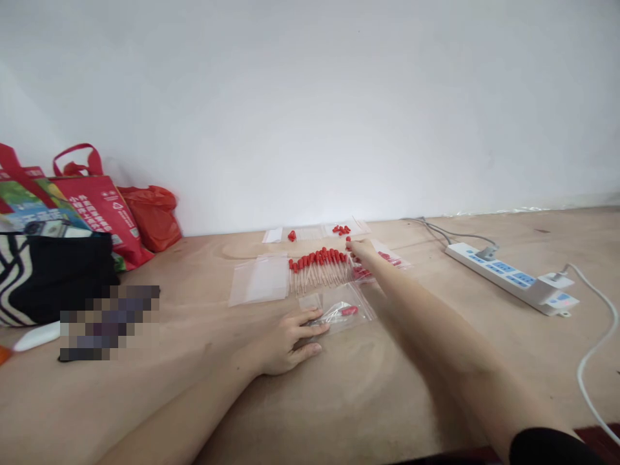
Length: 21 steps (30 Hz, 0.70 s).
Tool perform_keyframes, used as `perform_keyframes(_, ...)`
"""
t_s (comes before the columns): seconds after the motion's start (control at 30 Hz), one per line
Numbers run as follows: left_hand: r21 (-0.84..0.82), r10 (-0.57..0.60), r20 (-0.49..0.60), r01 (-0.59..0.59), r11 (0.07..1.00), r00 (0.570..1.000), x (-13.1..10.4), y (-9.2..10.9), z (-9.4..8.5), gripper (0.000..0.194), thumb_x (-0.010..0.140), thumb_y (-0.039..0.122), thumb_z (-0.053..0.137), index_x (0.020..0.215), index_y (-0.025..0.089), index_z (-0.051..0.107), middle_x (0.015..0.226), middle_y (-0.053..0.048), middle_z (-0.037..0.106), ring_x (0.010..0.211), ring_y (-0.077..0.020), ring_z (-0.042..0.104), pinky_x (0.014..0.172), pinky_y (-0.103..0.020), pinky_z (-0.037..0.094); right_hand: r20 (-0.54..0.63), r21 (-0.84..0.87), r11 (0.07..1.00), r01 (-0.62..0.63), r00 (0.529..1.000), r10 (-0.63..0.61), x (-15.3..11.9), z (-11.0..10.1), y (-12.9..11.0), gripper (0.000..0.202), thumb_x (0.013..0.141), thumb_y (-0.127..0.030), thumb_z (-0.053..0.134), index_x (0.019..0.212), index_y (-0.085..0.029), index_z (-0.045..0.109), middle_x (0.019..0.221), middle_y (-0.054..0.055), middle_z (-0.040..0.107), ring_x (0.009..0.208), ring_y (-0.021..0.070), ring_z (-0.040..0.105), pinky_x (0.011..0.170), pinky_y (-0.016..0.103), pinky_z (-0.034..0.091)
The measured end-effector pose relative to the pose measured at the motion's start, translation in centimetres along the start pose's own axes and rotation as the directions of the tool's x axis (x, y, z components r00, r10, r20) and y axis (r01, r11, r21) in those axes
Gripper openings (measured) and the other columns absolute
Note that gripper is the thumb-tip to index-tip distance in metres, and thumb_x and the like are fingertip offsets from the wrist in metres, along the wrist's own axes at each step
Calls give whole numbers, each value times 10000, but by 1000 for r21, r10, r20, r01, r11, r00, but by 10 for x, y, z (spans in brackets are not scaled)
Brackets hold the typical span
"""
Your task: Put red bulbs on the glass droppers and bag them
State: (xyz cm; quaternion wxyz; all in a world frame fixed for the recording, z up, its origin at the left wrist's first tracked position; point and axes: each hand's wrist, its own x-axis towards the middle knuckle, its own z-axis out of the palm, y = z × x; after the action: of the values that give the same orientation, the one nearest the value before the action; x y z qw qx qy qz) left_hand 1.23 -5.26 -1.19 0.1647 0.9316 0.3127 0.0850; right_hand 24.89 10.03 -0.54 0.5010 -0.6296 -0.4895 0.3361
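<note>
My left hand [295,339] lies with fingers spread, its fingertips on the edge of a clear zip bag [334,298]. A red rubber bulb [349,310] shows in or on that bag. My right hand [362,250] is stretched forward, thumb and finger pinched on a red-bulbed dropper [348,240]; its lower part is hard to make out. Just left of it, a row of clear droppers with red bulbs [317,259] lies fanned out, bulbs away from me. Partly behind my right hand lies a bag of red pieces [387,258].
Flat clear bags [259,279] lie left of the row. Farther back are small red pieces [341,230] on a clear bag. A power strip [508,274] with a charger and white cable [593,345] lies right. Red shopping bags [104,206] and a black-and-white bag [62,274] stand left.
</note>
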Motion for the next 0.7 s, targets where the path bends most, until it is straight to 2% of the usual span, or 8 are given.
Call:
perform_keyframes(0.1, -12, 0, 0, 0, 1000, 1000, 0, -1, 1, 391, 842, 362, 440, 1220, 265, 463, 1352, -58, 360, 1252, -218, 299, 1013, -409, 279, -62, 108, 994, 20, 998, -14, -15, -27, 1, 111, 740, -216, 460, 832, -157, 481, 584, -23, 513, 411, 61, 450, 396, 181, 375)
perform_keyframes(0.17, -24, -5, 4, 5, 1000, 1000, 1, -1, 1, 391, 842, 361, 440, 1220, 264, 464, 1352, -55, 360, 1255, -219, 294, 1015, -410, 275, -120, 167, 985, 51, 992, -31, -30, -46, 8, 259, 736, -235, 470, 982, -188, 406, 608, -56, 498, 426, 60, 465, 408, 178, 398)
perform_keyframes(0.2, -30, -9, 6, 10, 1000, 1000, 1, -1, 1, 391, 842, 363, 439, 1221, 268, 462, 1354, -51, 358, 1256, -220, 292, 1017, -413, 271, -175, 236, 966, 103, 983, -62, -39, -54, 13, 317, 718, -243, 495, 1011, -198, 383, 594, -70, 486, 428, 67, 473, 409, 184, 407)
perform_keyframes(0.27, -39, -19, 10, 20, 999, 1000, 2, -2, 1, 390, 844, 368, 437, 1223, 281, 456, 1357, -42, 354, 1258, -219, 289, 1021, -418, 264, -175, 292, 941, 169, 977, -121, -56, -65, 25, 327, 694, -284, 534, 981, -202, 402, 562, -85, 467, 433, 76, 483, 421, 198, 423)
perform_keyframes(0.33, -40, -25, 14, 26, 999, 1000, 2, -2, 0, 387, 843, 372, 437, 1222, 294, 454, 1356, -35, 355, 1258, -220, 289, 1022, -425, 259, -172, 329, 925, 188, 976, -138, -71, -68, 36, 317, 681, -340, 555, 931, -197, 424, 564, -82, 466, 429, 75, 483, 413, 200, 418)
perform_keyframes(0.47, -44, -28, 12, 29, 999, 1000, 1, -3, 0, 383, 845, 381, 432, 1221, 313, 449, 1358, -27, 352, 1256, -224, 292, 1015, -436, 266, -177, 412, 897, 161, 980, -95, -89, -60, 46, 339, 673, -395, 562, 907, -201, 412, 611, -70, 485, 432, 78, 491, 407, 215, 429)
perform_keyframes(0.57, -51, -33, 8, 33, 998, 999, 0, -3, 0, 382, 844, 384, 435, 1220, 317, 449, 1358, -23, 352, 1254, -223, 295, 1014, -432, 270, -166, 438, 887, 145, 983, -79, -93, -55, 44, 353, 674, -389, 565, 927, -214, 393, 596, -77, 480, 425, 85, 491, 393, 215, 424)
perform_keyframes(0.7, -52, -22, 6, 22, 998, 1000, 1, -4, 1, 380, 846, 373, 437, 1221, 316, 447, 1357, -20, 355, 1252, -221, 298, 1014, -430, 271, -174, 436, 885, 161, 980, -92, -92, -60, 43, 346, 675, -356, 558, 940, -225, 377, 615, -79, 483, 426, 76, 482, 393, 206, 422)
